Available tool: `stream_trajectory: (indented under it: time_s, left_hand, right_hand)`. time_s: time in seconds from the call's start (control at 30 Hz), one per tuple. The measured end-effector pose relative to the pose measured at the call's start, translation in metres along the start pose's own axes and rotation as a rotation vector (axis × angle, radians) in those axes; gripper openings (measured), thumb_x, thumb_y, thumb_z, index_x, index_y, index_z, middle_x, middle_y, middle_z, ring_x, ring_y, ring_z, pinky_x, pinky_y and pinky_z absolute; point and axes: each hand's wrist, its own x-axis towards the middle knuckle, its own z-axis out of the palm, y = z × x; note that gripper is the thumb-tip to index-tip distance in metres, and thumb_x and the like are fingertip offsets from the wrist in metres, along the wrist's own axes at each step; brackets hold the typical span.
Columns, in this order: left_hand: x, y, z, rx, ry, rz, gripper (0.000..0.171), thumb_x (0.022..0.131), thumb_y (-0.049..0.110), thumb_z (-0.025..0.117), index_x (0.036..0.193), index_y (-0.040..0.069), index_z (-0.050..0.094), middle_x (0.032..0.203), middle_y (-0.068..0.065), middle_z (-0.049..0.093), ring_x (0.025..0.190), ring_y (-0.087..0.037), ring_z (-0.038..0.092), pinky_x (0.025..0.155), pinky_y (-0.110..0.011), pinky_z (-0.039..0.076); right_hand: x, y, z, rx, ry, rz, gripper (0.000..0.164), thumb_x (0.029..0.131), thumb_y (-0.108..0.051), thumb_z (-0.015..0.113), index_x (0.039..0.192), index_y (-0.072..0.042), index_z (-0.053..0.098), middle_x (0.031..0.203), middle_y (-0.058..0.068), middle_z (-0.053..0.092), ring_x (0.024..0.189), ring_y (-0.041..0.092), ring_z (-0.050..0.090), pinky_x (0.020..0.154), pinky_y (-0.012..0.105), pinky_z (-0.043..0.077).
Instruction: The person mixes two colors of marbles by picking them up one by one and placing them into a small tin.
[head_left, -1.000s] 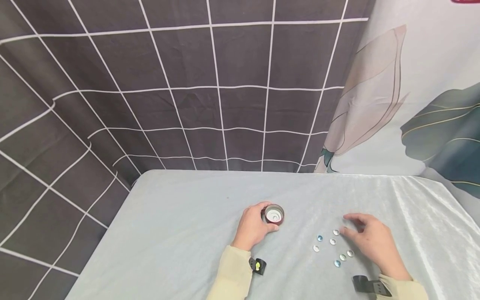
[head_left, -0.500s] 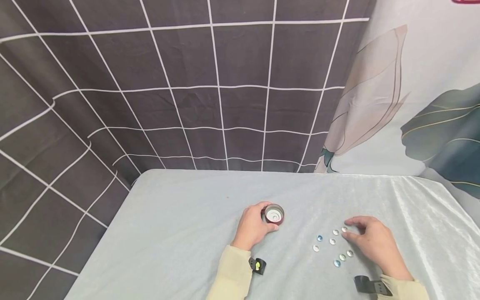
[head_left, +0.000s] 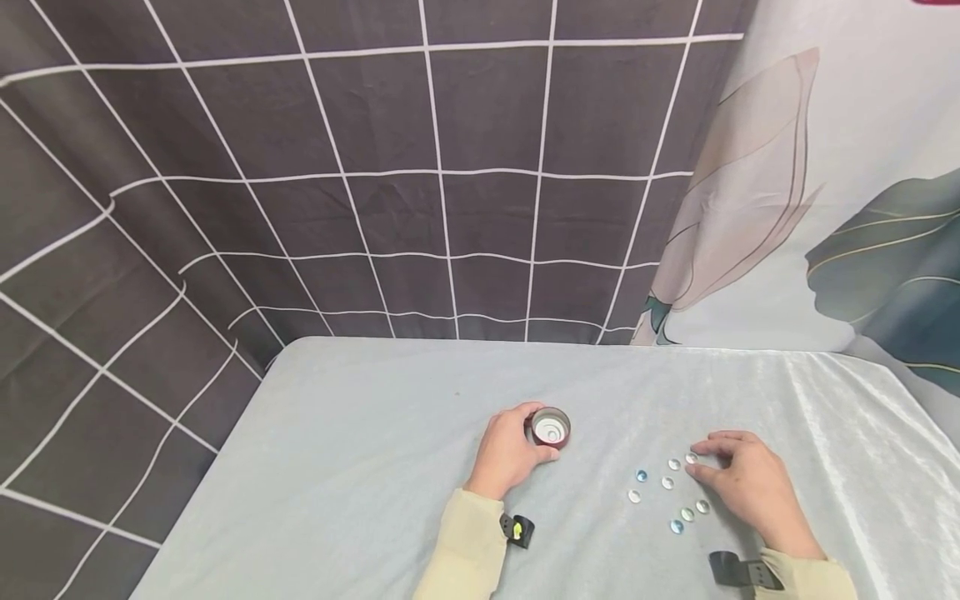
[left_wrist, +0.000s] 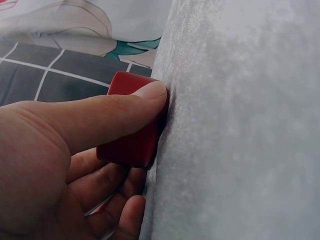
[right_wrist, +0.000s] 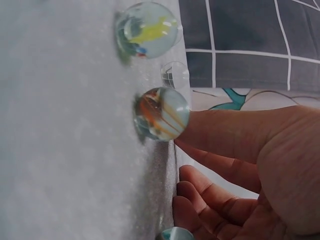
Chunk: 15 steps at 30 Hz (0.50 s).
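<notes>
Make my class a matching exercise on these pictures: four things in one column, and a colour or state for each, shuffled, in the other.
Things
1. left hand
2. round open container
3. right hand
4. gridded backdrop

Colours and states
A. dark, with white lines
B. has a marble between thumb and finger
C. red on the outside
D. grips something hollow and round

Right pairs: 1-D, 2-C, 3-B, 4-A
</notes>
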Motion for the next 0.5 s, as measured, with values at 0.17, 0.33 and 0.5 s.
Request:
stream_trajectory:
  time_s: [0.17,0.33,0.5]
  left_hand:
    - [0.0002,-0.0003,-0.0006,0.004,0.004,0.001,0.059,0.070,0.014,0.092,0.124,0.010,0.069,0.114,-0.003,0.073,0.111,-0.025,0.065,0.099,-0.039,0.050]
    - [-0.0003,0.0006,-0.0012,0.006,0.005,0.001,0.058,0.070,0.014,0.092,0.123,0.010,0.069,0.113,-0.003,0.073,0.110,-0.025,0.065,0.098,-0.039,0.050]
    - [-0.0007,0.0022,-0.0019,0.002,0.002,-0.004,0.058,0.070,0.014,0.092,0.122,0.010,0.070,0.112,-0.003,0.073,0.110,-0.025,0.064,0.098,-0.039,0.050]
  right_hand:
    - [0.0000,-0.0008,0.0010,-0.001,0.008,0.001,0.022,0.078,-0.012,0.081,0.093,0.003,0.076,0.114,0.031,0.062,0.104,0.049,0.058,0.087,0.061,0.045]
    - [-0.0008,0.0002,0.0023,-0.006,0.030,-0.021,0.017,0.078,-0.012,0.081,0.090,0.000,0.077,0.112,0.029,0.064,0.104,0.048,0.059,0.086,0.060,0.046]
    - [-0.0010,0.0015,0.0028,-0.005,0.034,-0.022,0.017,0.078,-0.012,0.081,0.090,0.000,0.077,0.112,0.029,0.064,0.105,0.049,0.059,0.087,0.061,0.046]
